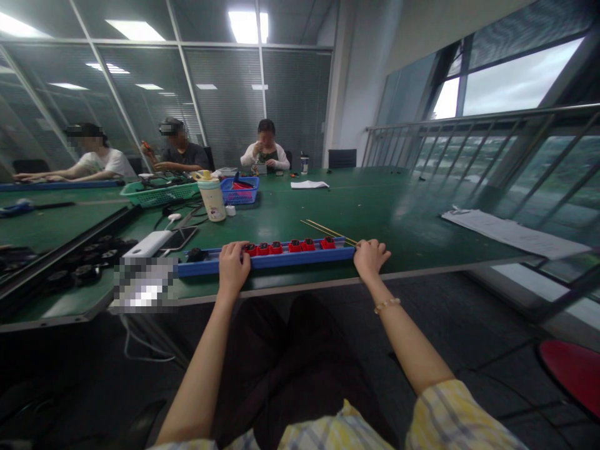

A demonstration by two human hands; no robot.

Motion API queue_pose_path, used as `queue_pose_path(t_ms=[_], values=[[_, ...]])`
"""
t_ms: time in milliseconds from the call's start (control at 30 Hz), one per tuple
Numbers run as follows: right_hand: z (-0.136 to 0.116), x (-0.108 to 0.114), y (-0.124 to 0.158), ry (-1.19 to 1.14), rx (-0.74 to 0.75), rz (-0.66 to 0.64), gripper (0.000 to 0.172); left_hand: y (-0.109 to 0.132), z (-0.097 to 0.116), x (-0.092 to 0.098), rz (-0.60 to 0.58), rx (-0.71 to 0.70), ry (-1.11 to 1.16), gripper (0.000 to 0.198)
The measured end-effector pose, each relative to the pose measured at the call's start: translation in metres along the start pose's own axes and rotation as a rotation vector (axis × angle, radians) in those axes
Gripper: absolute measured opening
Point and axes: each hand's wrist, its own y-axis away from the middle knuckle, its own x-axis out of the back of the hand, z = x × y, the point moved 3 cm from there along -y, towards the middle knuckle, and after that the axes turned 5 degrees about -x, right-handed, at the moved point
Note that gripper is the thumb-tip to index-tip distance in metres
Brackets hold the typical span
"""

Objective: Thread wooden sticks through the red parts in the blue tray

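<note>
A long, narrow blue tray [300, 257] lies along the table's near edge. In it stands a row of several small red parts with dark tops [294, 245], and a black part [197, 254] sits at its left end. My left hand [234, 265] is closed over the tray's near wall, its fingertips beside the leftmost red part. At the tray's right end, my right hand [369, 257] has its fingers bent around the corner. Two thin yellowish sticks [328, 230] slant behind the tray towards that hand; whether it touches them I cannot tell.
Left of the tray are a white power bank [149, 244], a phone [180, 238] and black parts [87, 272]. Behind stand a cup [212, 199], a green basket [159, 194] and a blue basket [240, 195]. Papers [510, 232] lie right. Several people sit across.
</note>
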Motion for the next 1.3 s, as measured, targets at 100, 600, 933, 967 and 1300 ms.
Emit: queue_pose_path(t_ms=[100,600,933,967,1300], values=[[0.000,-0.001,-0.001,0.016,0.005,0.021,0.033,0.000,0.000,0.000,-0.006,0.003,0.000,0.027],[0.001,-0.009,-0.006,0.027,0.006,-0.112,0.035,0.000,-0.001,0.000,0.003,0.001,0.003,0.027],[-0.002,-0.010,-0.007,0.095,-0.015,-0.110,0.038,0.001,0.000,0.000,0.002,0.011,-0.001,0.027],[-0.003,-0.011,-0.007,0.099,-0.019,-0.114,0.038,0.001,-0.001,0.000,0.001,0.012,0.000,0.027],[-0.004,-0.014,-0.008,0.117,-0.018,-0.099,0.043,0.001,-0.002,-0.002,0.001,-0.007,0.002,0.027]])
